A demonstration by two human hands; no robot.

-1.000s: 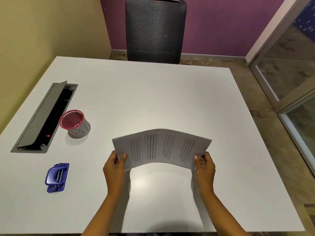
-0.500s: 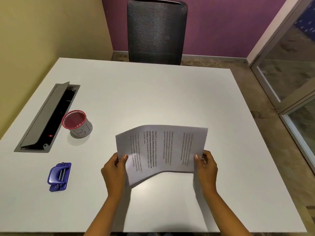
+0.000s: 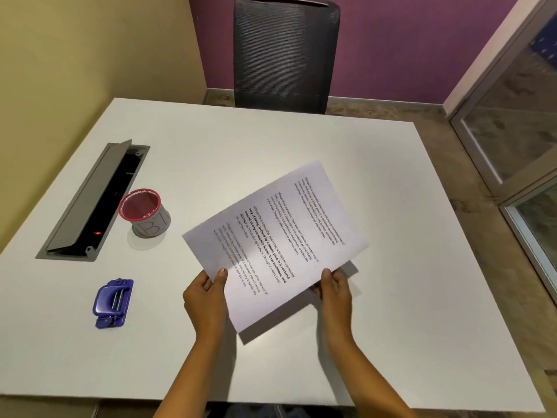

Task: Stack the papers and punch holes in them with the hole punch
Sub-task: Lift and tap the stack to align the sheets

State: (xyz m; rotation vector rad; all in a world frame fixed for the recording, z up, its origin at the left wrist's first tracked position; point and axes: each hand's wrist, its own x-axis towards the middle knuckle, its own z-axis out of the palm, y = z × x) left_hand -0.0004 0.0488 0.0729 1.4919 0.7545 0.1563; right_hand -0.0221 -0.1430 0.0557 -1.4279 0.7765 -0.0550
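Both hands, left [image 3: 205, 297] and right [image 3: 336, 289], hold the papers [image 3: 274, 236] tilted above the table [image 3: 391, 297].

Papers [image 3: 275, 239]: white printed sheets, black text in short paragraphs, one bold block near the middle. Held up off the white table [image 3: 301, 140], face toward the camera, rotated so the text lines run from about 10 o'clock to 4 o'clock. Long edges look aligned; sheet count can't be told. Left hand [image 3: 205, 294] pinches the edge at the stack's 8 o'clock side, right hand [image 3: 334, 286] grips the edge at its 5 o'clock side.

Hole punch [image 3: 113, 303]: blue, two-hole, with a metal strip on top. It lies flat on the table at about 9 o'clock from the papers, well apart, untouched.
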